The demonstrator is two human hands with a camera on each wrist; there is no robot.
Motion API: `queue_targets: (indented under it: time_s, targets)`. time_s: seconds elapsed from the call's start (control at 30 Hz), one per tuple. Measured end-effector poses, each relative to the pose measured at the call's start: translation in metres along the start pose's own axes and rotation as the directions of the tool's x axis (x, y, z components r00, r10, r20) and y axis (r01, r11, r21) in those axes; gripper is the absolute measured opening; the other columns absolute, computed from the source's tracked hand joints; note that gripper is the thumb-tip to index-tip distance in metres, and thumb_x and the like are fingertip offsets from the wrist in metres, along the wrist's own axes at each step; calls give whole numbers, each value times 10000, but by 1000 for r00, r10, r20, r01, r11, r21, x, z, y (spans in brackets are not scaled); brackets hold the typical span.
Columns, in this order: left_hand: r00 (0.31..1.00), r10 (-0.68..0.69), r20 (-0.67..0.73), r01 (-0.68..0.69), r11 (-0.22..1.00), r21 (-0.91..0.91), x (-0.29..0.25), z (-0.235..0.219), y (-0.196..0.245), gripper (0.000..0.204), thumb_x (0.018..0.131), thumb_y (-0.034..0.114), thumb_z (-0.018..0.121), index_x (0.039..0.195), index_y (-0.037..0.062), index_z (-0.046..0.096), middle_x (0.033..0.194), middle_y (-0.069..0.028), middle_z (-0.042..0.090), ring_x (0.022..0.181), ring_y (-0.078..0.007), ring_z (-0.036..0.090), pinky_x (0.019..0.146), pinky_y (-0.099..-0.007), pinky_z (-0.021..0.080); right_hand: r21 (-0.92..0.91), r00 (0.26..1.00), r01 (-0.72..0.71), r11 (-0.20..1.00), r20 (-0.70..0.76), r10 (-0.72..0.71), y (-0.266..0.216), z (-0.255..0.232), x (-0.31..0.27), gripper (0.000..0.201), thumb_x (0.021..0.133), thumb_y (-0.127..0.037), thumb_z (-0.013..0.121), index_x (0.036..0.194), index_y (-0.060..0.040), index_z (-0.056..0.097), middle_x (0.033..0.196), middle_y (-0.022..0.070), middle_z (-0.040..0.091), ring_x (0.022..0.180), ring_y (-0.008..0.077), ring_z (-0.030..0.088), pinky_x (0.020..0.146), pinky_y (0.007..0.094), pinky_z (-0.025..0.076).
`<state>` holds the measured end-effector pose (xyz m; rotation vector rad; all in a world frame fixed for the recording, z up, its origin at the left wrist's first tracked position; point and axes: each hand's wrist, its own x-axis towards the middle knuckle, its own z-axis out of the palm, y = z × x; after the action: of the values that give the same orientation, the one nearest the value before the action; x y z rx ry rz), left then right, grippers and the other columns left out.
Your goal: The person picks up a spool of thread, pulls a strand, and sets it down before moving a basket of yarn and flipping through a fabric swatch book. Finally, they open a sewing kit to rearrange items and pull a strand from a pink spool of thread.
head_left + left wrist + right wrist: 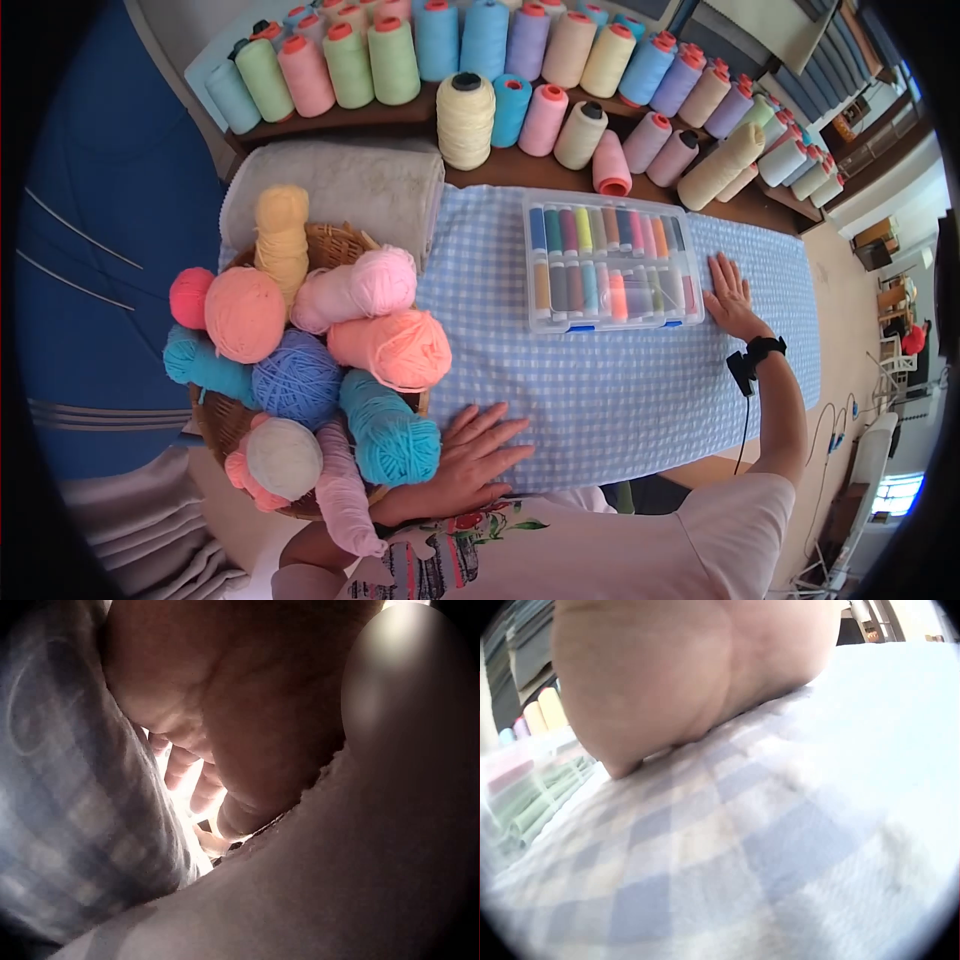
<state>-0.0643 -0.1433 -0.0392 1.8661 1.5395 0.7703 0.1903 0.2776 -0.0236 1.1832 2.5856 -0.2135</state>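
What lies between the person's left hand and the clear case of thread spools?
Only checked cloth lies between the left hand and the case, as the head view shows.

I read no text, label, brand, number or sign in any view. Dark printed marks [432, 566] beside floral print [492, 521] on my shirt [610, 545]; cannot tell whether lettering or pattern.

thread cones [544, 122] on shelf [512, 173]; grey cloth [340, 190] nearby; fabric swatches [815, 78] upper right.
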Motion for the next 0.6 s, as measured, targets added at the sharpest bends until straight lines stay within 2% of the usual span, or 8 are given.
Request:
queue_targets:
  time_s: [0.17, 0.27, 0.6]
  targets:
    - [999, 35, -15, -35, 999, 26, -2, 0, 1, 523, 794, 243, 670, 1271, 103, 507, 1409, -124, 366, 1347, -369, 261, 1079, -553, 188, -31, 1000, -13, 999, 18, 14, -12, -10, -5, 662, 938, -465, 338, 1472, -137, 125, 1536, 125, 78, 1414, 357, 43, 1107, 559, 78]
    - [1000, 9, 15, -10, 995, 97, -1, -5, 9, 515, 787, 221, 676, 1261, 103, 513, 1406, -124, 369, 1345, -364, 265, 1083, -541, 196, -61, 998, -36, 997, 54, 40, -15, -11, -7, 662, 948, -494, 287, 1481, -148, 101, 1542, 121, 54, 1419, 339, 32, 1119, 513, 62]
    - [997, -67, -41, 73, 981, 179, 3, 2, 20, 484, 782, 189, 664, 1233, 85, 525, 1387, -110, 398, 1335, -332, 297, 1098, -508, 195, 1, 999, 13, 1000, -37, -13, -8, -1, -6, 648, 948, -479, 302, 1475, -139, 140, 1534, 139, 94, 1414, 357, 52, 1104, 560, 54]
